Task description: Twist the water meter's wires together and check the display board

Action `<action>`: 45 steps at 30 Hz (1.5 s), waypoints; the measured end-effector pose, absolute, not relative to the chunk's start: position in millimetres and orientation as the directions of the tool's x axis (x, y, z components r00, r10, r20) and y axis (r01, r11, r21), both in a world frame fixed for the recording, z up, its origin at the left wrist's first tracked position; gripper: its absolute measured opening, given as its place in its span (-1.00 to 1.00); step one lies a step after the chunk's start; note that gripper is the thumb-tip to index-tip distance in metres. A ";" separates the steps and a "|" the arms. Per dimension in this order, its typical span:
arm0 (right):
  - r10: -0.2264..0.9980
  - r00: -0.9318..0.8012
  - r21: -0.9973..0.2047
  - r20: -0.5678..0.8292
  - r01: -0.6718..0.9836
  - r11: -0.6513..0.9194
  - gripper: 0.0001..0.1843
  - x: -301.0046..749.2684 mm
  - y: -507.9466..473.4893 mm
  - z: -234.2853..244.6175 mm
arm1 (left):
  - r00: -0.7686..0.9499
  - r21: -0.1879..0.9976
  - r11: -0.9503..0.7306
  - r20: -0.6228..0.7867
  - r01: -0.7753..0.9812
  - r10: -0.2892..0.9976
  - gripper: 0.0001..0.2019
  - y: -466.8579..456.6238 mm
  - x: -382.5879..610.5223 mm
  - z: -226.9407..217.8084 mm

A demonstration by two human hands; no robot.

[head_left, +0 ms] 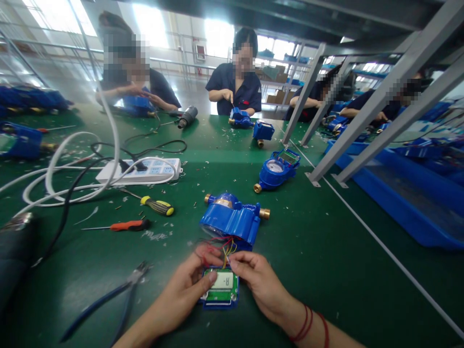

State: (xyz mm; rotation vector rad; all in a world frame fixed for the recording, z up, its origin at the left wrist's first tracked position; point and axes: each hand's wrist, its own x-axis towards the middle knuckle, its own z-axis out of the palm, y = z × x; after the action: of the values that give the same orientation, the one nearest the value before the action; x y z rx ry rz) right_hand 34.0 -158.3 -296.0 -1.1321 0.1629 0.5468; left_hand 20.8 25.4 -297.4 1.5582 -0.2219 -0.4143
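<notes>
A green circuit board (227, 293) with a small grey display sits in a blue frame close in front of me. My left hand (194, 275) holds it from the left, thumb on the display's edge; its other fingers are blurred beside red wires. At the board's top edge, my right hand (255, 273) pinches thin wires (227, 251) between thumb and forefinger. The red and yellow wires run up to a blue water meter (232, 217) with brass pipe ends, lying just beyond my hands. Exactly where the wires meet the board is hidden by my fingers.
Left lie blue-handled cutting pliers (132, 285), an orange screwdriver (128, 225), a yellow-black screwdriver (157, 205) and a power strip (155, 171) with looped cables. Another water meter (277, 169) stands ahead. Right are metal posts (348, 111) and a blue bin (409, 212). Several co-workers sit opposite.
</notes>
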 end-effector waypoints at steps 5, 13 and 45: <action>0.325 0.856 -0.806 -0.401 -0.499 0.318 -0.72 33.1 -159.2 -296.0 | 0.909 0.988 -0.001 -0.142 0.154 -0.393 -0.83 23.5 21.6 -296.5; 0.365 0.822 -0.841 -0.437 -0.518 0.158 -0.67 41.9 -161.0 -291.6 | 0.927 0.990 -0.134 -0.020 -0.033 -0.375 -0.87 25.4 18.1 -297.7; 0.259 0.839 -0.696 -0.479 -0.543 0.470 -0.76 29.4 -155.3 -290.6 | 0.946 0.986 -0.036 -0.165 0.161 -0.280 -0.83 29.9 24.0 -289.5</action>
State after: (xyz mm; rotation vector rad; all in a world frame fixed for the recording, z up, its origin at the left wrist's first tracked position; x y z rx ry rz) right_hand 29.4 -155.3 -290.6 -0.9643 0.3276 0.5021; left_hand 24.0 29.9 -289.5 1.5683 -0.0951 -0.3555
